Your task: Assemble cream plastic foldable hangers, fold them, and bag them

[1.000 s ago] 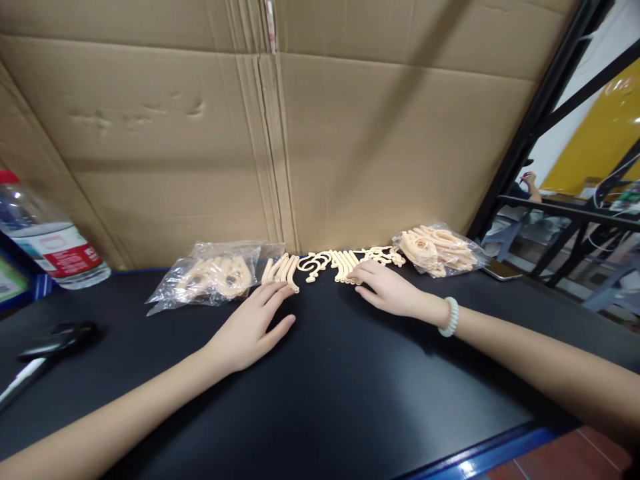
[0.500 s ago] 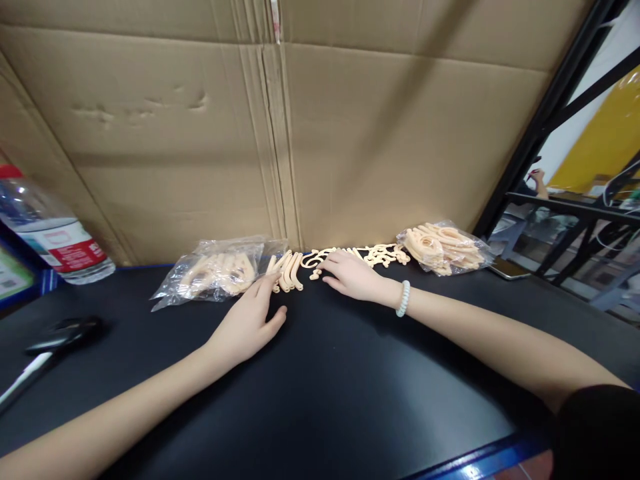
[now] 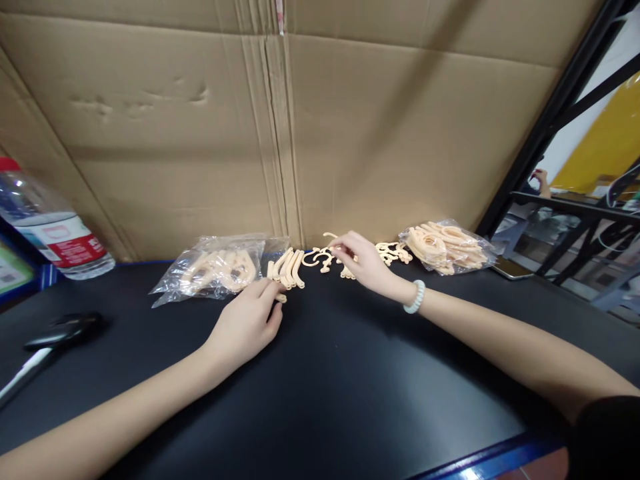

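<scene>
The left forearm [image 3: 135, 401] and right forearm [image 3: 493, 337] slant inward; the left hand [image 3: 246, 320] curls, palm down, while the right hand [image 3: 369, 268] bends into a pinch.

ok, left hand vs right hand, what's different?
The left hand has a bare wrist; the right hand has a pale bracelet at its wrist.
The left hand mostly hides its short-looking cream piece; the right hand's curved cream piece sticks out past its grip.
The left hand is nearer the left plastic bag than the right hand.
Shared: each grips a cream piece.
</scene>
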{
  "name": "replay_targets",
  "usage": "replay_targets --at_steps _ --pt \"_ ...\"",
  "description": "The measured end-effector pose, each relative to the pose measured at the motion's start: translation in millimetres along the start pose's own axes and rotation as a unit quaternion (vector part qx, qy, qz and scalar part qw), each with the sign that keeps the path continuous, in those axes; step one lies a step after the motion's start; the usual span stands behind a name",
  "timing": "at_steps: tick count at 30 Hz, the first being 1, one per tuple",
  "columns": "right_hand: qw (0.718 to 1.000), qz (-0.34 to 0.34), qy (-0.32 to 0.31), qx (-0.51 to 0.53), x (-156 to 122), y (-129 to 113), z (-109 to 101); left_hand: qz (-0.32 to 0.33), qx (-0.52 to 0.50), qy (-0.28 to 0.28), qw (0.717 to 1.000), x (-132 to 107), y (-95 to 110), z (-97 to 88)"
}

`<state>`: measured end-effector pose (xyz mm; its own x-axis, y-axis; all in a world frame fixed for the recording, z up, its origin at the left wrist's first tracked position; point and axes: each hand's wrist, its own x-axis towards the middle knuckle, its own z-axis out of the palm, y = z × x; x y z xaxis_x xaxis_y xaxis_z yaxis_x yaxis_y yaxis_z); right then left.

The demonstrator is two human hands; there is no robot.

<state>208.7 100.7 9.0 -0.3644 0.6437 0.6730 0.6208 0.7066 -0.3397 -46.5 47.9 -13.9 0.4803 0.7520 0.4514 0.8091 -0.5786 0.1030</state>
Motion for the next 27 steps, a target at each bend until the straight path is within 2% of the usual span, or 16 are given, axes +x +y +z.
replay_targets --at_steps 3,5,8,9,11,13,15,17,27 --pt "0.998 0.040 0.012 0.055 -23.1 -13.7 -19.4 0.072 -0.030 -0.037 0.996 -8.6 23.5 -7.9" --pt "0.976 0.114 -0.019 0.183 -44.4 -23.2 -29.9 0.148 -0.088 -0.070 0.983 -16.5 43.2 -13.6" --pt "0.938 0.200 -0.046 0.280 -71.9 -34.1 -37.9 0.253 -0.117 -0.113 0.954 -25.5 64.8 -19.7" --pt "0.927 0.217 -0.055 0.302 -77.6 -36.4 -38.2 0.261 -0.120 -0.118 0.951 -26.8 67.9 -20.5" --pt "0.908 0.239 -0.069 0.338 -82.7 -38.9 -35.6 0.235 -0.136 -0.113 0.956 -26.8 68.3 -19.7" --pt "0.895 0.249 -0.081 0.362 -82.4 -39.0 -31.1 0.172 -0.141 -0.089 0.971 -24.7 63.3 -16.3" --pt "0.887 0.256 -0.091 0.373 -80.4 -37.8 -27.6 0.116 -0.120 -0.066 0.984 -22.2 56.7 -11.5" --pt "0.883 0.265 -0.102 0.374 -79.3 -36.0 -27.0 0.087 -0.094 -0.072 0.989 -20.3 51.5 -7.3" --pt "0.854 0.303 -0.072 0.416 -80.8 -34.1 -31.8 0.063 -0.134 -0.116 0.982 -18.8 51.9 -7.9"
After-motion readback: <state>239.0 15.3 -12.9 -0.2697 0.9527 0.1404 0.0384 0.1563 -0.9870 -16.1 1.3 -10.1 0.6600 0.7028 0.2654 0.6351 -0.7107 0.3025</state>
